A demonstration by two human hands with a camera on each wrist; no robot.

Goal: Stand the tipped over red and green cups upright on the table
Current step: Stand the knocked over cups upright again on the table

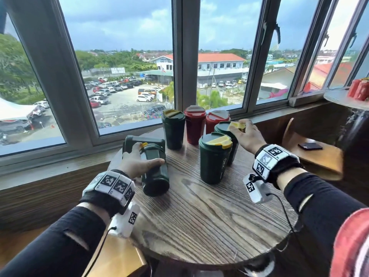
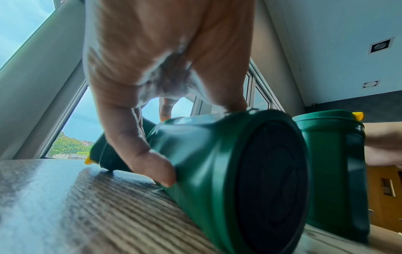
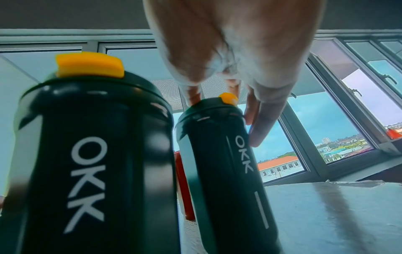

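Observation:
A dark green cup [image 1: 156, 172] lies on its side at the left of the round wooden table [image 1: 209, 220], base toward me. My left hand [image 1: 149, 153] grips its body from above; the left wrist view shows the fingers [image 2: 161, 168] curled round the cup [image 2: 217, 163]. Behind it lies a second tipped green cup [image 1: 143, 141]. My right hand [image 1: 238, 125] holds the yellow-flapped lid of an upright green cup [image 1: 224, 127], its fingertips [image 3: 257, 127] around the rim. Another green cup [image 1: 214, 158] stands in front. Two red cups [image 1: 194, 124] [image 1: 216, 118] and a green cup [image 1: 173, 129] stand at the back.
The window sill runs just behind the table. A wooden chair [image 1: 319, 156] with a dark phone [image 1: 310, 145] on it sits to the right. Red objects [image 1: 358, 89] stand on a shelf at far right. The table's near half is bare wood.

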